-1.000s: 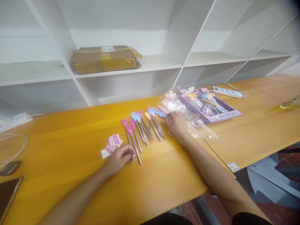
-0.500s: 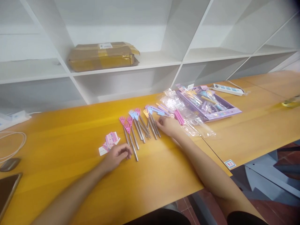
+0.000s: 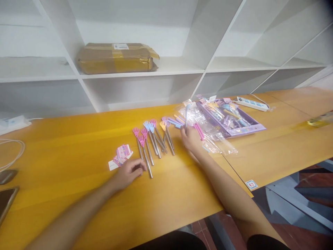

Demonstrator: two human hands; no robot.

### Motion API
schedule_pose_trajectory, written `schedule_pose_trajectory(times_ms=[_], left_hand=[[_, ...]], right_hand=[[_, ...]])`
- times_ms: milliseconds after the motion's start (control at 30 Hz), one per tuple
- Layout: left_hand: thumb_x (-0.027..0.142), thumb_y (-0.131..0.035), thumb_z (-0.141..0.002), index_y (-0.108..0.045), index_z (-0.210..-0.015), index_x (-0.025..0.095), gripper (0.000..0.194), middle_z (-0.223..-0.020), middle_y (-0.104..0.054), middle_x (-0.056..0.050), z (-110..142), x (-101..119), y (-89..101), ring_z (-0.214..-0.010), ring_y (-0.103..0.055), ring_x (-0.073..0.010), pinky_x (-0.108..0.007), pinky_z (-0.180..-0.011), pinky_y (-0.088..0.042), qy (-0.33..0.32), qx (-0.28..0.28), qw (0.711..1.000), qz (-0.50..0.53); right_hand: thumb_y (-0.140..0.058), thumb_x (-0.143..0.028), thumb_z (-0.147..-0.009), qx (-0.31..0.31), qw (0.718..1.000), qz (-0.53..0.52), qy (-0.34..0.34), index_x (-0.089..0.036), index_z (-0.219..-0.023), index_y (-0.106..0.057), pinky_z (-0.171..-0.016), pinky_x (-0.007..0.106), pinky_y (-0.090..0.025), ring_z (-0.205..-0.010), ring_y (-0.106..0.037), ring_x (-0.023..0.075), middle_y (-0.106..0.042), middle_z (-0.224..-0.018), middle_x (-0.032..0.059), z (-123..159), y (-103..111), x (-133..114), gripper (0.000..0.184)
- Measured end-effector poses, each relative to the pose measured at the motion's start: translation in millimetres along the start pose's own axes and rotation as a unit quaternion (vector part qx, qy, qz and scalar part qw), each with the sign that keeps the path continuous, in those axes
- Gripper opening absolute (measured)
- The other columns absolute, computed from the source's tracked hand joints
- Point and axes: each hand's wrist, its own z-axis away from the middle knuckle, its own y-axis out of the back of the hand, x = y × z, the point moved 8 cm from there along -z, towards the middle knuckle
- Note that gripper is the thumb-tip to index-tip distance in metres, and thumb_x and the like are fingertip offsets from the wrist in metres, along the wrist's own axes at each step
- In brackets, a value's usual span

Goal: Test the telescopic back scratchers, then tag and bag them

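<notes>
Several small back scratchers (image 3: 153,139) with pink, blue and yellow claw heads and metal shafts lie in a row on the orange table (image 3: 65,166). My right hand (image 3: 190,139) is closed round one of them and holds it upright, its blurred shaft (image 3: 186,116) pointing up. My left hand (image 3: 128,172) rests on the table with fingers curled, beside the end of the nearest scratcher and a small stack of pink cards (image 3: 122,153). I cannot make out anything in the left hand.
Clear plastic sleeves (image 3: 210,135) and a purple tray of packaged items (image 3: 230,118) lie right of my right hand. A white power strip (image 3: 251,102) sits further back. A brown parcel (image 3: 117,57) is on the white shelf. Cable and phone lie at the left edge.
My right hand has closed on one scratcher at the right end of the row and lifted it upright. The left hand has stayed by the cards.
</notes>
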Motion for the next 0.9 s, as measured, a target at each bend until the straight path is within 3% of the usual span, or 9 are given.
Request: schedule_pose_trajectory(times_ms=[100,200,267,400,567,767,900], left_hand=[[0.021,-0.056,-0.094,-0.071,-0.098,0.021,0.015,-0.08,-0.064,0.001,-0.1,0.8,-0.6,-0.075,-0.056,-0.0169,-0.028,-0.071,-0.04,0.003,-0.001,1.0,-0.009],[0.02,-0.055,-0.094,-0.072,-0.098,0.021,0.017,-0.085,-0.067,0.0,-0.3,1.9,-1.5,-0.077,-0.056,-0.0173,-0.028,-0.073,-0.041,-0.001,-0.005,1.0,-0.016],[0.021,-0.055,-0.095,-0.072,-0.098,0.021,0.017,-0.089,-0.068,-0.001,-0.3,2.4,-1.9,-0.079,-0.059,-0.0181,-0.029,-0.076,-0.043,-0.005,-0.007,1.0,-0.019],[0.023,-0.055,-0.097,-0.072,-0.099,0.021,0.017,-0.09,-0.069,-0.002,0.0,2.1,-2.0,-0.081,-0.06,-0.019,-0.03,-0.077,-0.044,-0.004,-0.01,1.0,-0.023],[0.022,-0.056,-0.096,-0.072,-0.097,0.021,0.016,-0.087,-0.069,-0.001,-0.7,3.6,-1.0,-0.079,-0.059,-0.0181,-0.029,-0.075,-0.043,-0.007,-0.009,0.999,-0.039],[0.024,-0.056,-0.096,-0.072,-0.098,0.021,0.016,-0.084,-0.067,-0.002,-1.1,4.8,-2.5,-0.077,-0.058,-0.0182,-0.029,-0.071,-0.042,-0.006,-0.012,0.999,-0.031],[0.022,-0.056,-0.095,-0.072,-0.096,0.02,0.016,-0.082,-0.066,-0.001,-0.9,8.3,-3.9,-0.075,-0.057,-0.0175,-0.028,-0.071,-0.041,0.0,-0.012,0.999,-0.032]], right_hand=[[-0.014,-0.047,-0.114,0.051,0.997,-0.062,0.005,-0.024,-0.081,-0.054,-0.074,0.032,-0.048,-0.074,-0.063,0.022,-0.066,-0.075,0.0074,-3.3,13.0,10.3,0.057],[-0.022,-0.051,-0.114,0.111,0.984,-0.139,0.028,-0.023,-0.086,-0.056,-0.08,0.033,-0.051,-0.079,-0.064,0.0218,-0.066,-0.078,0.0055,-5.7,26.7,17.4,0.052],[-0.028,-0.046,-0.113,0.119,0.983,-0.126,0.056,-0.022,-0.093,-0.061,-0.087,0.035,-0.051,-0.09,-0.066,0.0237,-0.071,-0.091,0.0085,-7.6,28.9,16.6,0.046],[-0.039,-0.032,-0.109,0.039,0.994,0.015,0.1,-0.021,-0.116,-0.071,-0.096,0.04,-0.05,-0.113,-0.066,0.029,-0.072,-0.124,0.0141,-9.9,9.4,8.9,0.035],[-0.055,-0.027,-0.101,-0.059,0.981,0.175,0.06,-0.023,-0.139,-0.065,-0.075,0.035,-0.051,-0.105,-0.07,0.0304,-0.069,-0.137,0.0137,-9.1,-16.9,14.1,0.04],[-0.05,-0.027,-0.104,-0.067,0.977,0.188,0.08,-0.022,-0.128,-0.071,-0.068,0.033,-0.048,-0.11,-0.069,0.0296,-0.068,-0.134,0.0141,-7.9,-24.0,11.8,0.032],[-0.05,-0.027,-0.103,-0.075,0.974,0.186,0.107,-0.02,-0.114,-0.075,-0.07,0.034,-0.047,-0.101,-0.069,0.0281,-0.068,-0.127,0.0141,-4.0,-26.0,7.3,0.028]])
